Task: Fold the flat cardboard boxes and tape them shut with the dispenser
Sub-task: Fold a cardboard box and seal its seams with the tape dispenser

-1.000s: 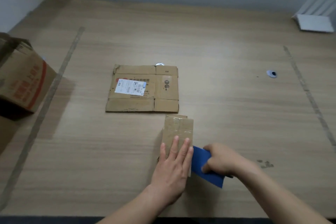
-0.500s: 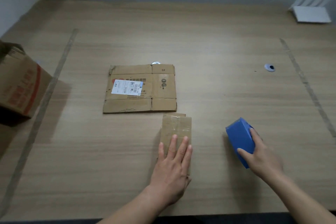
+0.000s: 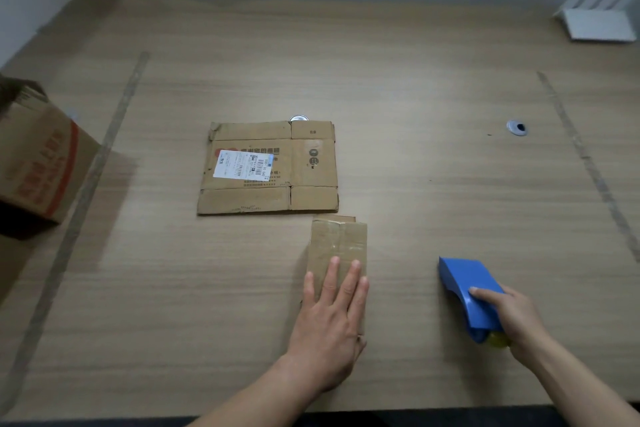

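A small folded cardboard box (image 3: 341, 243) with clear tape along its top seam stands near the table's front edge. My left hand (image 3: 330, 319) lies flat on its near end, fingers straight. To the right, the blue tape dispenser (image 3: 467, 288) sits on the table, and my right hand (image 3: 509, 315) grips its near end. A flat unfolded cardboard box (image 3: 270, 168) with a white shipping label lies behind the small box, mid-table.
A large open brown carton (image 3: 38, 156) with red print stands at the left edge. A white rack (image 3: 599, 21) sits at the far right corner. Two round metal grommets (image 3: 516, 127) are set in the wooden table (image 3: 415, 80).
My right hand carried the blue dispenser away from the small box to the right and set it down on the table. The left hand stayed flat on the box.
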`<state>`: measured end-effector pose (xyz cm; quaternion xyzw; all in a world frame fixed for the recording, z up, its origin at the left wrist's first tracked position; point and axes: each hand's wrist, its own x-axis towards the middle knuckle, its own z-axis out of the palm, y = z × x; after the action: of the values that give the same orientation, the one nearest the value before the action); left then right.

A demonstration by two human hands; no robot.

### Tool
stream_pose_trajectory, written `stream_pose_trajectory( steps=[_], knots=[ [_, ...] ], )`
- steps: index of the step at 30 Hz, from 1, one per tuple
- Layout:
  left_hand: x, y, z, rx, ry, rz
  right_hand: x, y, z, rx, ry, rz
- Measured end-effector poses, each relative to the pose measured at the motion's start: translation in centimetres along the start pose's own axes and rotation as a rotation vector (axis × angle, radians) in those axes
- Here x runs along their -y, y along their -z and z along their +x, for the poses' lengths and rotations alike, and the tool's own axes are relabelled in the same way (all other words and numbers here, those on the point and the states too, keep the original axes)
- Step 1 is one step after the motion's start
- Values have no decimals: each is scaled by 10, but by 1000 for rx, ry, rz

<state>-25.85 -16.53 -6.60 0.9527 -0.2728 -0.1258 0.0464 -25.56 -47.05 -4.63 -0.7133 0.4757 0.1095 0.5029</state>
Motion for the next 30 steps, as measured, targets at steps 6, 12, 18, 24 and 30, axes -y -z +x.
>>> stream_pose_trajectory(
  steps=[6, 12, 18, 24, 30],
  knots=[
    [0, 1, 0, -27, -9, 24, -12, 7, 5, 45, -86, -50],
    [1, 2, -1, -47, -19, 18, -18, 11, 0, 38, -7, -53],
    [-1, 3, -3, -115, -6, 12, -22, 11, -9, -126, 43, -146],
    [-2, -6, -3, -205, -49, 51, 31, -30, -46, -187, 560, -447],
    [-7, -7, -9, -274, -71, 46, 98, -133, -60, 304, 831, -744]
  ],
)
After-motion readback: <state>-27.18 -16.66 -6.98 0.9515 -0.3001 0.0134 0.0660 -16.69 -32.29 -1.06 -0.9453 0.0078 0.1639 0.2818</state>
